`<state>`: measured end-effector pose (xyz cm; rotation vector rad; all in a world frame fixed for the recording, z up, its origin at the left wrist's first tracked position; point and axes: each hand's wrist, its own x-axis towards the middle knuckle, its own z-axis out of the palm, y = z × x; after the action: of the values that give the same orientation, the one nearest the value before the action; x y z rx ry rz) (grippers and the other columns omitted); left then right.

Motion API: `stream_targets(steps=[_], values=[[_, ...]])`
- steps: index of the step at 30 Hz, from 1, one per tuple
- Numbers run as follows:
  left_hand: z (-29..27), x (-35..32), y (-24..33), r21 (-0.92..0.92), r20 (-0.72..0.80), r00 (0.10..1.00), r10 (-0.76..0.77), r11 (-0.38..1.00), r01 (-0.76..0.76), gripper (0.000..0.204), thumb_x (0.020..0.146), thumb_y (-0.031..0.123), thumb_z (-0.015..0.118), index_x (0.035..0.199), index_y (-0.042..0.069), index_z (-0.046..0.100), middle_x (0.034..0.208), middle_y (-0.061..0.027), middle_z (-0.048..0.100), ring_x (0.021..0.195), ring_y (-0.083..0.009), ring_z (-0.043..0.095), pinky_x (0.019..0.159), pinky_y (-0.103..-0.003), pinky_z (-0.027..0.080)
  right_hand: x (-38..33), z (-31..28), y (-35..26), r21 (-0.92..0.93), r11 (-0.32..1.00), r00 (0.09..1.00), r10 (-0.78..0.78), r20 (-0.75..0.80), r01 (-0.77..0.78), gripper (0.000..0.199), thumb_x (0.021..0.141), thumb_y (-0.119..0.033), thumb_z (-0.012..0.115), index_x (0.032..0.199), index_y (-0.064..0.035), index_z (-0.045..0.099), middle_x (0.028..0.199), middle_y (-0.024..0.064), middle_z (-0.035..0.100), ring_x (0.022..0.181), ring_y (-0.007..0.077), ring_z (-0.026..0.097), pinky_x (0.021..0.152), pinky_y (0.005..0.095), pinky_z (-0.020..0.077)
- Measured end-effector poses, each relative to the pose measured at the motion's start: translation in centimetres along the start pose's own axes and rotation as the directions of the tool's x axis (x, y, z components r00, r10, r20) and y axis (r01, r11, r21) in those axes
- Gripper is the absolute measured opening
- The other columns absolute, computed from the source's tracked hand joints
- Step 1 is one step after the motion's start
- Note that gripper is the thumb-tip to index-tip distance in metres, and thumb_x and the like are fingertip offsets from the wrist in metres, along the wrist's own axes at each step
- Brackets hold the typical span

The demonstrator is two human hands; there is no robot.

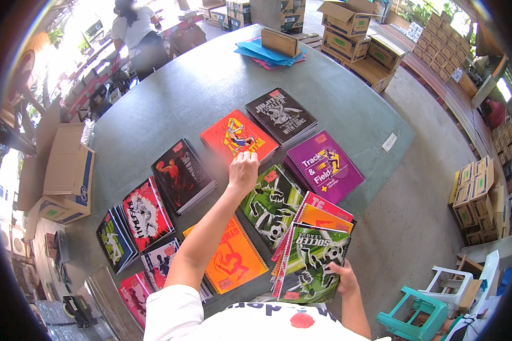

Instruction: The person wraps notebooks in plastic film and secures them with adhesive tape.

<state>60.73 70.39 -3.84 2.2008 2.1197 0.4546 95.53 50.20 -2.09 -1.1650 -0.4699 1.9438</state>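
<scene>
My right hand [343, 278] grips a fanned stack of spiral notebooks [313, 264] against my body. A green one with a football picture is on top, and orange and pink covers show behind it. My left hand [244, 171] reaches across the table, its fingers closed at the near edge of an orange-red spiral notebook [233, 133] on a pile. Close by lie piles of black notebooks [281, 116], purple notebooks [324, 166] and green football notebooks [272, 202]. An orange notebook [233, 258] with a gymnast figure lies under my left forearm.
Further notebook piles, black [182, 176], red [148, 213] and dark blue [115, 241], line the left side. Blue sheets [270, 50] lie under a wooden block [280, 42] at the far edge. Cartons [65, 173] and plastic stools [413, 312] flank the table. Another person [139, 37] stands far left.
</scene>
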Motion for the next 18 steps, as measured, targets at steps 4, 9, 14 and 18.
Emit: stream_targets(steps=[4,9,14,18], values=[[-1.8,-0.2,1.0,0.273,-0.249,0.963,0.101,0.962,-0.031,0.036,0.079,0.021,0.058,0.107,-0.001,0.054,0.093,-0.0148,0.060,0.093,-0.0272,0.056,0.078,-0.038,0.045,1.3,-0.9,0.2,0.326,0.935,0.988,0.104,0.116,-0.137,0.049,0.084,-0.024,0.059,0.122,0.0026,0.043,0.115,0.0152,0.056,0.103,0.0260,0.057,0.089,0.0401,0.0453],[-5.6,1.3,1.0,0.209,0.177,0.980,-0.086,0.977,0.048,0.029,0.081,0.031,0.055,0.095,0.007,0.063,0.081,-0.0146,0.064,0.073,-0.0262,0.064,0.062,-0.039,0.050,1.2,-0.5,-0.6,0.117,0.992,0.994,0.043,0.096,-0.055,0.051,0.086,-0.032,0.056,0.122,0.0023,0.044,0.117,0.0147,0.055,0.102,0.0264,0.057,0.087,0.0396,0.0470],[-14.9,-2.0,4.3,-0.704,-0.247,0.917,0.313,0.592,-0.392,0.019,0.073,0.005,0.061,0.090,0.011,0.065,0.090,-0.0074,0.066,0.076,-0.0272,0.064,0.069,-0.038,0.049,1.3,-0.9,-0.7,0.262,0.957,0.985,0.086,0.151,-0.124,0.076,0.081,-0.060,0.046,0.124,0.0018,0.043,0.120,0.0150,0.054,0.109,0.0282,0.053,0.093,0.0426,0.0419],[-8.8,-5.4,7.1,-0.682,0.098,0.528,0.844,0.443,-0.582,0.038,0.059,-0.006,0.059,0.092,0.013,0.065,0.114,0.0023,0.060,0.123,-0.0210,0.041,0.105,-0.041,0.026,0.4,1.7,-2.7,0.315,0.949,0.983,-0.035,0.180,-0.024,0.095,0.073,-0.079,0.030,0.125,-0.0002,0.043,0.121,0.0153,0.053,0.112,0.0296,0.050,0.097,0.0442,0.0387]])
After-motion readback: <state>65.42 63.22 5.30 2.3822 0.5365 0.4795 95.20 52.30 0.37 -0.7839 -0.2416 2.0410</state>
